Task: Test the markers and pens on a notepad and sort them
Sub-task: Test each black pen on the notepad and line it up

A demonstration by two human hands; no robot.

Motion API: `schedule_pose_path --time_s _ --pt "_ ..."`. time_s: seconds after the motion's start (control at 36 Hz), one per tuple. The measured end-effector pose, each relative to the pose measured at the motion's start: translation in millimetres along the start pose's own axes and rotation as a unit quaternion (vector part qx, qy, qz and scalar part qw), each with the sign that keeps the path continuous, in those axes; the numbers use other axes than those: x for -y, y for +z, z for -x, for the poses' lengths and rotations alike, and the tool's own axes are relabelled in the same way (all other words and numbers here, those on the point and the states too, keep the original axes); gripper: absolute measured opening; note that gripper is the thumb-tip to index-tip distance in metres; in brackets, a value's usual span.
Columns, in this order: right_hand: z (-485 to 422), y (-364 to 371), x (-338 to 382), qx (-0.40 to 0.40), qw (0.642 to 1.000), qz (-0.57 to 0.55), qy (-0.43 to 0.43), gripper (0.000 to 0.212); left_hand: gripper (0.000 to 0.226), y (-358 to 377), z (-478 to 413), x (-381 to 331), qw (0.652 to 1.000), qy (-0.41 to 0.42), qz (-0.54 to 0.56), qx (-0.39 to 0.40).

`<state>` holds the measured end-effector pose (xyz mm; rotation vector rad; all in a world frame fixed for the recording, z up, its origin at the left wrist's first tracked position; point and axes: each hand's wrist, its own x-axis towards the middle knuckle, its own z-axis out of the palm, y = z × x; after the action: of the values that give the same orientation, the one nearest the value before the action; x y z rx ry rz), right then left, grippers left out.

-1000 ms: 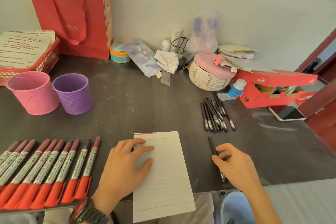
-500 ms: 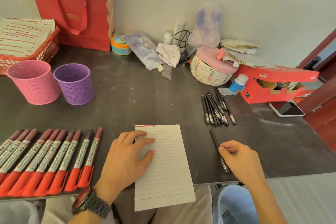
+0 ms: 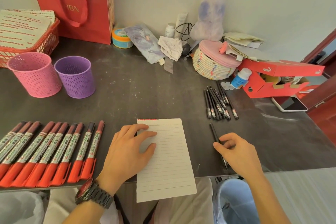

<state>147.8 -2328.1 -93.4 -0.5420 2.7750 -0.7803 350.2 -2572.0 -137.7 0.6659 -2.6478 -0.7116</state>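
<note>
Your left hand (image 3: 127, 151) lies flat on one lined white notepad (image 3: 169, 165); your right hand (image 3: 236, 152) pinches one thin black pen (image 3: 213, 132).

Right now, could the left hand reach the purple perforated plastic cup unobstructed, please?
Probably yes: the left hand rests flat on the lined white notepad, and only bare dark tabletop lies between it and the purple perforated cup; the red-capped markers sit aside.

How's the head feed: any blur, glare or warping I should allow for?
Head view: light soft and even; notepad lines sharp; labels on the markers smeared toward the left edge; faint sheen on the table near the phone; wide-angle warp tilts the red bag and door frame.
</note>
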Motion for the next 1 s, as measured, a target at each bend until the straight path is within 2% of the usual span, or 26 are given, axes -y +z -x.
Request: schedule_pose_path --time_s 0.36,0.58,0.72,0.86,1.0 --pt "-4 -1 0 0.007 1.000 0.018 0.002 0.010 0.037 -1 0 -1 1.000 0.001 -0.007 0.008" --pt "-34 -5 16 -0.058 0.998 -0.005 -0.028 0.010 0.036 -1 0 -2 1.000 0.008 -0.008 -0.005" --pt "-78 1 40 -0.086 0.993 0.062 -0.057 0.012 0.038 -1 1 -1 1.000 0.016 -0.011 -0.002" --pt "-107 10 62 -0.069 0.977 0.193 -0.055 0.030 0.050 0 1 0 1.000 0.019 -0.011 0.006" --pt "-116 22 73 -0.046 0.959 0.279 -0.008 0.042 0.049 -1 1 -1 1.000 0.018 -0.007 -0.003"
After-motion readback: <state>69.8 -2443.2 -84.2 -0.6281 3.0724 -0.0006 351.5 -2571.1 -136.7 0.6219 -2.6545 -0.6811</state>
